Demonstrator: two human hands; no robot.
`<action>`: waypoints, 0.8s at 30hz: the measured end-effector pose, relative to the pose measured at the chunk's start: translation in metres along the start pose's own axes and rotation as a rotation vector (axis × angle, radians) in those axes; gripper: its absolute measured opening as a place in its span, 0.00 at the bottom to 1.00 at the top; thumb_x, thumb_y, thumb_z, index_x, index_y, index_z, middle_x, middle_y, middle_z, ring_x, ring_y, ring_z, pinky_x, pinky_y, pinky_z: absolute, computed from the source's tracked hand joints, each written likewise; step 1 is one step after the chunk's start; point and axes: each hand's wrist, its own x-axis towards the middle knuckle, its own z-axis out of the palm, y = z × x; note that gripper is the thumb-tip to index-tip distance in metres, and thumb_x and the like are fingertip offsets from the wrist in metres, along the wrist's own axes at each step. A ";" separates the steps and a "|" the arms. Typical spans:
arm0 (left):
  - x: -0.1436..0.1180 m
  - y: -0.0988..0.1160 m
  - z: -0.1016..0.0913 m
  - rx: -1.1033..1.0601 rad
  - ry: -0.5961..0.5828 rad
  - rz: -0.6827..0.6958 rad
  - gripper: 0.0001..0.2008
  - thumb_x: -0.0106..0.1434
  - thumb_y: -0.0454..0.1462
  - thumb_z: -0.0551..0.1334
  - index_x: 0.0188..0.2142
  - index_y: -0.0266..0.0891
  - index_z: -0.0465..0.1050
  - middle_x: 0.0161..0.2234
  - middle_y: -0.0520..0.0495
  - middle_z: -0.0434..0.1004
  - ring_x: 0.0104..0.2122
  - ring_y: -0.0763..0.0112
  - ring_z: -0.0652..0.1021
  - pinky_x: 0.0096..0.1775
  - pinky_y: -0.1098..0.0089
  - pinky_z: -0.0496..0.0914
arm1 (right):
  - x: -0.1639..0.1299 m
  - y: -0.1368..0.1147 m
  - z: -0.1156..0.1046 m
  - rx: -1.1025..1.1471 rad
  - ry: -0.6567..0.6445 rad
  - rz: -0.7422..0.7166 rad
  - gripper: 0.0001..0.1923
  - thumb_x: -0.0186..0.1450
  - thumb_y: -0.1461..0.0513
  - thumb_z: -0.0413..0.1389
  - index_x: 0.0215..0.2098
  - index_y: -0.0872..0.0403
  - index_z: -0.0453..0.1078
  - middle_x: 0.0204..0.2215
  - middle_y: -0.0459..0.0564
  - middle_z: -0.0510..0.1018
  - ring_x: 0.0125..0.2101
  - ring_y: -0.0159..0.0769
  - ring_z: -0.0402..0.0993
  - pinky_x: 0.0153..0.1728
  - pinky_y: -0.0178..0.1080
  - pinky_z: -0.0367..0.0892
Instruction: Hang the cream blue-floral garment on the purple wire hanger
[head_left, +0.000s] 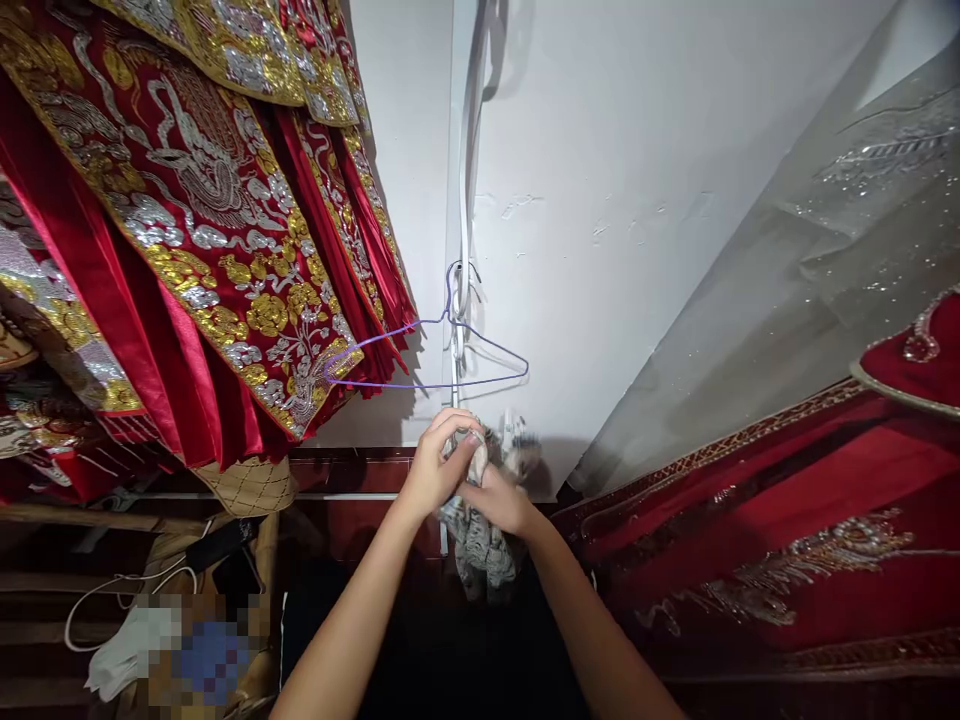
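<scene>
Both hands are together at the centre, low in front of the wall. My left hand (441, 462) has its fingers curled over the top of a bunched grey-and-white cloth (484, 555). Against the other side of the same cloth, my right hand (501, 497) is closed, its fingers partly hidden behind the folds. The cloth's lower part hangs below my wrists; its exact kind does not show. Just above my hands, a thin purple wire hanger (427, 385) hangs with nothing on it from a white strap-like upright (465, 200) at the wall.
Red costumes with gold and silver embroidery (202, 200) hang at the left. Red embroidered fabric (787, 560) and a clear plastic cover (750, 300) fill the right. A wooden bench (262, 550) at lower left bears a white cable (75, 620) and a white bag (124, 650).
</scene>
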 end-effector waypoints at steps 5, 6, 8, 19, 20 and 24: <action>-0.033 -0.032 -0.035 0.003 -0.287 -0.244 0.17 0.67 0.49 0.57 0.47 0.41 0.74 0.43 0.43 0.77 0.46 0.58 0.75 0.50 0.63 0.68 | 0.024 -0.036 -0.030 -0.183 -0.108 0.003 0.03 0.59 0.65 0.56 0.29 0.53 0.73 0.25 0.45 0.74 0.27 0.36 0.69 0.30 0.36 0.65; -0.043 -0.038 -0.044 0.033 -0.358 -0.292 0.18 0.67 0.50 0.57 0.44 0.40 0.75 0.39 0.44 0.78 0.43 0.59 0.76 0.47 0.64 0.69 | 0.032 -0.040 -0.041 -0.202 -0.070 -0.018 0.03 0.57 0.65 0.57 0.30 0.54 0.73 0.24 0.44 0.73 0.26 0.34 0.67 0.28 0.35 0.64; -0.061 -0.045 -0.061 0.150 -0.429 -0.340 0.18 0.66 0.50 0.58 0.35 0.39 0.76 0.33 0.47 0.77 0.35 0.61 0.76 0.40 0.68 0.69 | 0.053 -0.042 -0.060 -0.191 0.107 -0.068 0.14 0.53 0.67 0.59 0.38 0.54 0.75 0.23 0.42 0.73 0.24 0.32 0.66 0.26 0.33 0.62; -0.043 -0.027 -0.161 0.745 -0.231 -0.269 0.14 0.65 0.44 0.59 0.26 0.41 0.73 0.27 0.44 0.76 0.29 0.60 0.75 0.36 0.67 0.65 | 0.079 0.020 -0.076 -0.173 0.270 -0.024 0.14 0.57 0.63 0.56 0.40 0.54 0.78 0.36 0.50 0.81 0.38 0.41 0.75 0.41 0.39 0.67; -0.034 -0.023 -0.162 0.749 -0.221 -0.207 0.14 0.66 0.43 0.57 0.27 0.41 0.72 0.30 0.43 0.76 0.32 0.60 0.75 0.39 0.66 0.66 | 0.072 0.017 -0.082 -0.192 0.274 -0.036 0.13 0.57 0.63 0.56 0.38 0.54 0.78 0.35 0.49 0.81 0.37 0.41 0.74 0.39 0.38 0.67; 0.009 0.004 -0.147 0.722 -0.117 0.046 0.13 0.68 0.40 0.54 0.28 0.40 0.69 0.35 0.44 0.74 0.37 0.61 0.74 0.43 0.66 0.66 | 0.050 -0.010 -0.095 -0.255 0.280 -0.056 0.11 0.54 0.64 0.58 0.36 0.55 0.78 0.32 0.48 0.81 0.35 0.42 0.74 0.35 0.37 0.66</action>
